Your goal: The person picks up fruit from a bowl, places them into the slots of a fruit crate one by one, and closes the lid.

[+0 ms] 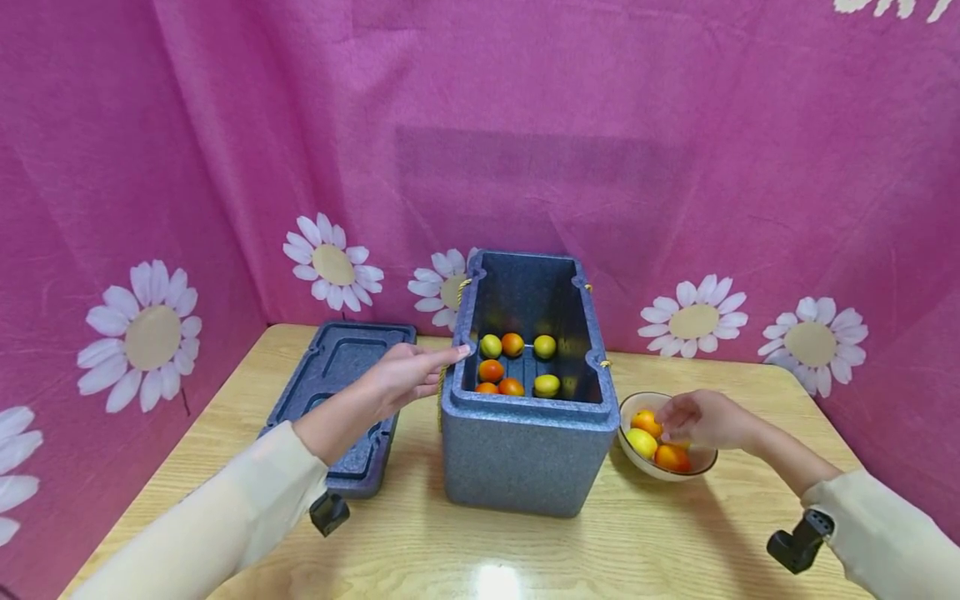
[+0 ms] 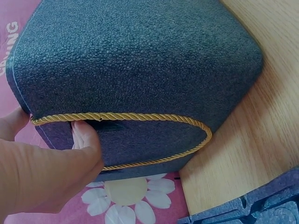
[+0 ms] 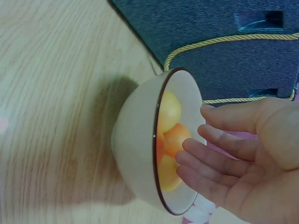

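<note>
A deep grey-blue foam box stands uncovered on the table, with several yellow and orange fruits on its floor. My left hand grips the box's left wall at the rim, thumb at the top edge and fingers against the outer side by the yellow rope. To the box's right is a cream bowl with a dark rim, holding a yellow fruit, orange fruits and others. Over the bowl hovers my right hand, fingers spread and loosely bent, holding nothing.
The box's grey lid lies flat at the left, recessed side up, beneath my left forearm. A pink cloth with white daisies hangs behind and along the sides of the wooden table.
</note>
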